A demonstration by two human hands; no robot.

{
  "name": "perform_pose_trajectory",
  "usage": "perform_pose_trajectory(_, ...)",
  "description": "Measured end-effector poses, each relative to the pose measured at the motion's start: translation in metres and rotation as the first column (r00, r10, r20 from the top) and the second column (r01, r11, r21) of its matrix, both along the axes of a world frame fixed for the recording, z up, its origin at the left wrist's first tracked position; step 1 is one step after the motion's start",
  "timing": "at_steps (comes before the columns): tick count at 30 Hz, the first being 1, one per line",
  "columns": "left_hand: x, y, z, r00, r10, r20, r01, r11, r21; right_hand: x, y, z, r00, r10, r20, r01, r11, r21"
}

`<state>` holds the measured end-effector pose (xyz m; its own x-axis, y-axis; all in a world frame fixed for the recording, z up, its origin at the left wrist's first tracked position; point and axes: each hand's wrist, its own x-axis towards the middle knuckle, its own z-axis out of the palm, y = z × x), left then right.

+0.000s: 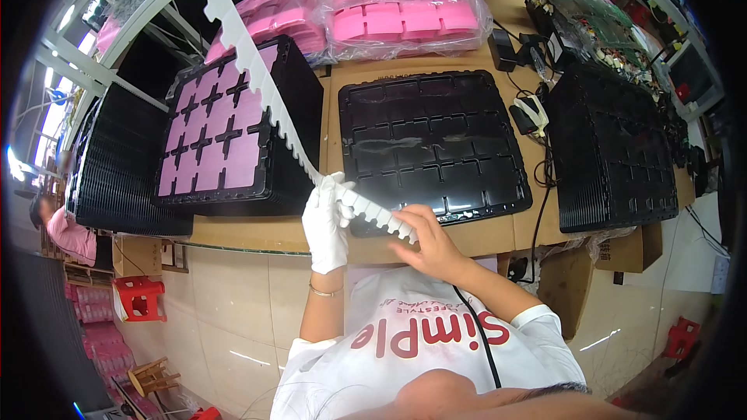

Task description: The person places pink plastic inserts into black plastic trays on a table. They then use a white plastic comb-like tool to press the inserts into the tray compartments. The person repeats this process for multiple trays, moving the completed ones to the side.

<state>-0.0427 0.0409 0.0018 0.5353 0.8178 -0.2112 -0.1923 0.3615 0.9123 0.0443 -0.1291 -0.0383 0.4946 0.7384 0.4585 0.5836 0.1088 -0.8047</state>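
Note:
A long white strip with square notches along its edge point(268, 93), seemingly foam, slants from the upper left down to my hands. My left hand point(325, 222), in a white glove, is closed around the strip near its lower part. At the lower end, the bare fingers of my right hand point(432, 245) pinch the strip. Just beyond my hands lies a black plastic tray point(436, 140) with shallow compartments. To its left stands a stack of black trays point(299, 101), whose top one holds pink sheets point(206, 128) around black cross-shaped dividers. The strip passes above that stack.
Clear bags of pink foam pieces point(405, 12) lie at the back. More black trays are stacked at the far left point(124, 163) and right point(615, 155). Cables point(542, 163) run beside the right stack, near green circuit boards point(599, 12). A red stool point(140, 299) stands on the floor.

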Motion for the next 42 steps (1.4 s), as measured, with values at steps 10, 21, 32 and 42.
perform_pose_trajectory(10, -0.011, -0.013, -0.023, 0.821, -0.571, -0.016, 0.570, 0.816, 0.097, 0.020, 0.007, 0.014, 0.232, 0.152, -0.961, -0.181, 0.977, 0.111)
perform_pose_trajectory(21, 0.011, -0.015, -0.026, 0.942, -0.227, -0.245, 0.246, 0.968, 0.050, 0.023, 0.013, -0.010, 0.974, -0.126, -0.186, 0.115, 0.991, -0.071)
perform_pose_trajectory(32, 0.011, 0.030, -0.052, 0.996, 0.055, -0.066, -0.056, 0.998, -0.012, 0.065, 0.074, 0.030, 0.985, 0.106, 0.136, -0.132, 0.972, 0.195)
perform_pose_trajectory(42, 0.012, 0.043, -0.042, 0.999, -0.028, -0.031, 0.026, 0.998, -0.059, 0.217, 0.231, -0.043, 0.940, -0.009, -0.342, -0.093, 0.955, -0.281)
